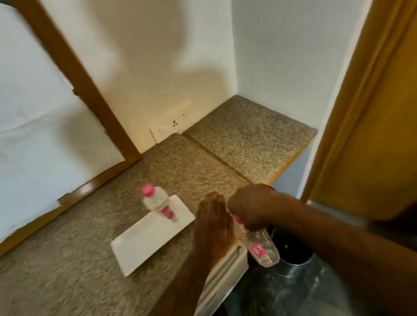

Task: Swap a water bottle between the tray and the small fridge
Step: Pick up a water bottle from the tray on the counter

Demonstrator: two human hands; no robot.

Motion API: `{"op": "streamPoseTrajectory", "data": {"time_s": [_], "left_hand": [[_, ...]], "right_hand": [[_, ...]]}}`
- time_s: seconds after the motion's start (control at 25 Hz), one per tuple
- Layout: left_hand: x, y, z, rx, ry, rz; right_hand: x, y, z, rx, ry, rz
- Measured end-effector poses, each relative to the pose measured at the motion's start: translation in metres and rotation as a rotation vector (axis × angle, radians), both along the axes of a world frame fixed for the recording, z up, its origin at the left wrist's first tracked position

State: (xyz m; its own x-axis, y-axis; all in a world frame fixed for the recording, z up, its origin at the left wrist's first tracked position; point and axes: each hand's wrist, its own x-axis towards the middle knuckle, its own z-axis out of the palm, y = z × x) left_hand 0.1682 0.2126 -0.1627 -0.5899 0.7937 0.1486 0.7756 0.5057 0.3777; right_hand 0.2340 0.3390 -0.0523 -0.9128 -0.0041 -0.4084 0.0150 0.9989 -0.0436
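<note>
the right hand has its grip closed around the neck of a water bottle, which hangs tilted below the fist, base down, just past the front edge of the speckled worktop. the left hand is flat with fingers straight, holding nothing, just beside the bottle's pink cap. a 2nd bottle stands on the far corner of the white tray, left of both hands. a white door top shows beneath the worktop edge.
</note>
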Motion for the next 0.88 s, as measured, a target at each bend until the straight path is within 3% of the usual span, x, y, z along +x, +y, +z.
{"op": "streamPoseTrajectory", "data": {"time_s": [0.16, 0.28, 0.52, 0.72, 0.88], "left_hand": [[-0.013, 0.081, -0.060, -0.183, 0.062, -0.058], [-0.037, 0.133, -0.100, -0.221, 0.062, 0.032], [-0.059, 0.144, -0.134, -0.229, 0.139, 0.074], [-0.059, 0.144, -0.129, -0.234, 0.115, 0.087], [-0.044, 0.135, -0.107, -0.170, 0.031, 0.160]], "right_hand": [[0.042, 0.067, -0.123, -0.011, -0.007, -0.294], [0.063, 0.105, -0.223, -0.076, 0.012, -0.556], [0.069, 0.139, -0.379, -0.140, 0.013, -0.833], [0.072, 0.129, -0.429, -0.257, 0.077, -1.086], [0.101, 0.077, -0.420, -0.299, 0.038, -1.035]]}}
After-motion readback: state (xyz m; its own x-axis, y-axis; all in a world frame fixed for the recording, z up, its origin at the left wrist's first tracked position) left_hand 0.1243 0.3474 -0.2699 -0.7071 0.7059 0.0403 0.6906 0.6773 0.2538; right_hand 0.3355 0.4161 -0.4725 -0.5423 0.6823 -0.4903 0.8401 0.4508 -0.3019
